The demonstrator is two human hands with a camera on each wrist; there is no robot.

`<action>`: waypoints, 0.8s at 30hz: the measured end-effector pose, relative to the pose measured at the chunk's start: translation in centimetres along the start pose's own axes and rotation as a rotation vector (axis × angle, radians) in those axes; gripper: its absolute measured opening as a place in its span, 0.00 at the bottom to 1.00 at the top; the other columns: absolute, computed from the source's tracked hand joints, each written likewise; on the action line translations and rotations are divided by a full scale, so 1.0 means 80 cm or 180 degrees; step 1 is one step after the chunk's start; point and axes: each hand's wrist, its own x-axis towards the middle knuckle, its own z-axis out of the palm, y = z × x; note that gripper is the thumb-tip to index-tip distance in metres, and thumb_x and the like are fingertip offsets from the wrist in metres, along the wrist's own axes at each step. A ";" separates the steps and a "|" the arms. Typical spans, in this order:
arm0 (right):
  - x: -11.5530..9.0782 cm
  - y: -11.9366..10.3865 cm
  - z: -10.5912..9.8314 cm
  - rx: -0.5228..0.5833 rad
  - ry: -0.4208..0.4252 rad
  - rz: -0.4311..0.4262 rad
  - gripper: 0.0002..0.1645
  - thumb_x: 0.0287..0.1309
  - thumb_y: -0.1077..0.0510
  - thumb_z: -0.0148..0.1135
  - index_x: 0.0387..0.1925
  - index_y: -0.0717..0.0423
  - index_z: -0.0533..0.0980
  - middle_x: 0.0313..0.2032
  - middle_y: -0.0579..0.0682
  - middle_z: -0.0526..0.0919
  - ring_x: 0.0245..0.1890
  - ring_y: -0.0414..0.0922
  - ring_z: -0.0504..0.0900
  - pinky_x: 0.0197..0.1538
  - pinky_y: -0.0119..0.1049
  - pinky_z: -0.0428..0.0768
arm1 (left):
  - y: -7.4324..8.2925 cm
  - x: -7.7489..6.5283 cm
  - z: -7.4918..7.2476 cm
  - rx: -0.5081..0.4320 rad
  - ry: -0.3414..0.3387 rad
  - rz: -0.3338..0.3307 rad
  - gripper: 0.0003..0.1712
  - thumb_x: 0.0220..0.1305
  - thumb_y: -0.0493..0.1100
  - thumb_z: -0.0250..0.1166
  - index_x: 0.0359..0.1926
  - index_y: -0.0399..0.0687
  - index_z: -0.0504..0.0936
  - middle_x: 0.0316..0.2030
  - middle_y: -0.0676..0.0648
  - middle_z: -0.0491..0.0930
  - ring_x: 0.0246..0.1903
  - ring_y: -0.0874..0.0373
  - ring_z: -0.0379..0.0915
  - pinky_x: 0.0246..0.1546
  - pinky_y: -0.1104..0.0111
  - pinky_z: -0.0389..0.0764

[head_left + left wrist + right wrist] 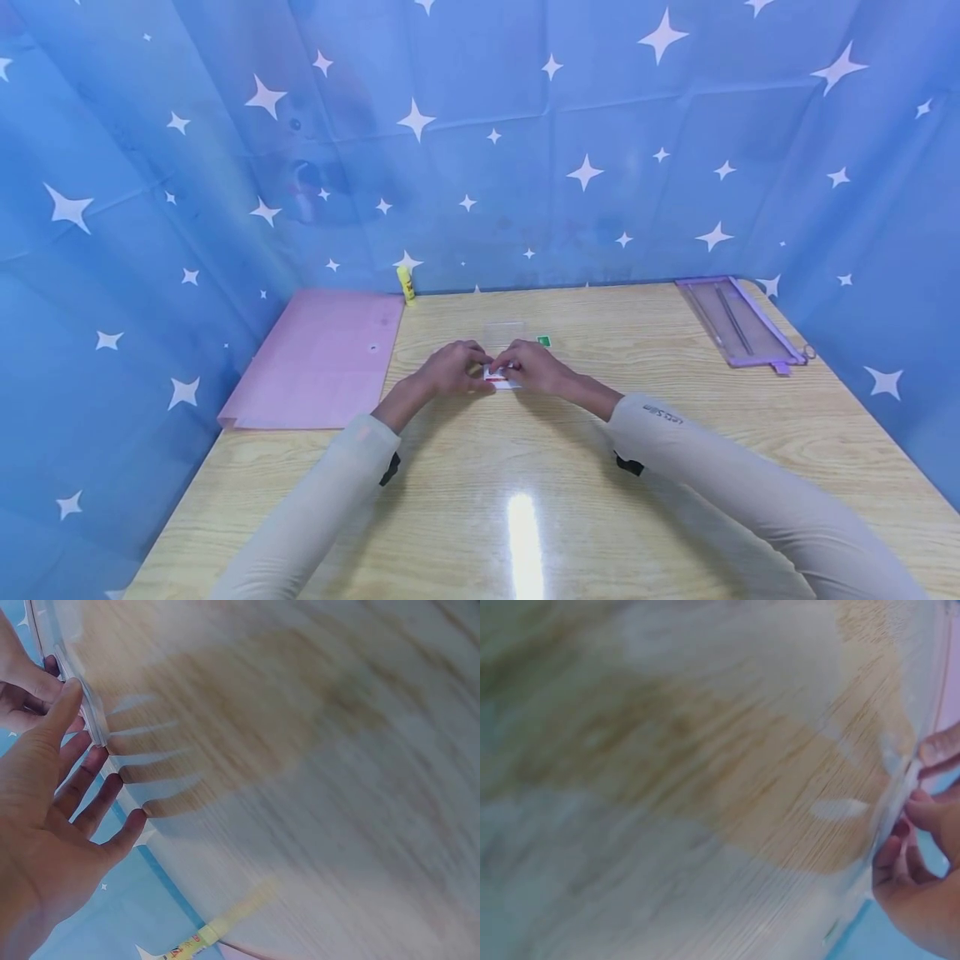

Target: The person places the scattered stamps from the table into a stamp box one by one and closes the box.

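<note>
A small flat white piece with a red stripe (501, 385) lies at the middle of the table, partly hidden by both hands. My left hand (456, 368) grips its left side, thumb along the edge, while the other fingers spread down to the tabletop in the left wrist view. From the right, my right hand (536, 367) pinches it between thumb and curled fingers. Just beyond the hands is a clear rectangular plastic piece (504, 333). Right of that lies a small green square with a white border (543, 341).
A pink folder (322, 358) covers the left side of the wooden table (465, 500). A yellow glue stick (406, 285) stands at the back edge. At the back right lies a purple-edged mesh zip pouch (731, 321). Blue star-patterned cloth (495, 192) hangs behind.
</note>
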 end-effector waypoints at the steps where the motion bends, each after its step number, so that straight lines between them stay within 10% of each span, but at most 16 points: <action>1: 0.000 0.000 0.000 -0.0006 -0.0001 0.0007 0.11 0.66 0.71 0.64 0.44 0.62 0.88 0.39 0.57 0.84 0.35 0.47 0.76 0.35 0.32 0.73 | 0.000 0.000 0.000 -0.0013 0.0003 0.0001 0.29 0.61 0.52 0.78 0.60 0.45 0.85 0.55 0.45 0.84 0.55 0.51 0.79 0.59 0.59 0.79; 24: -0.004 0.011 -0.038 -0.0052 0.0036 0.0219 0.12 0.67 0.69 0.65 0.50 0.65 0.85 0.44 0.58 0.87 0.42 0.52 0.85 0.44 0.42 0.84 | 0.001 0.001 0.003 0.0007 0.0047 -0.0040 0.30 0.61 0.52 0.78 0.61 0.45 0.85 0.56 0.45 0.84 0.53 0.52 0.79 0.56 0.60 0.80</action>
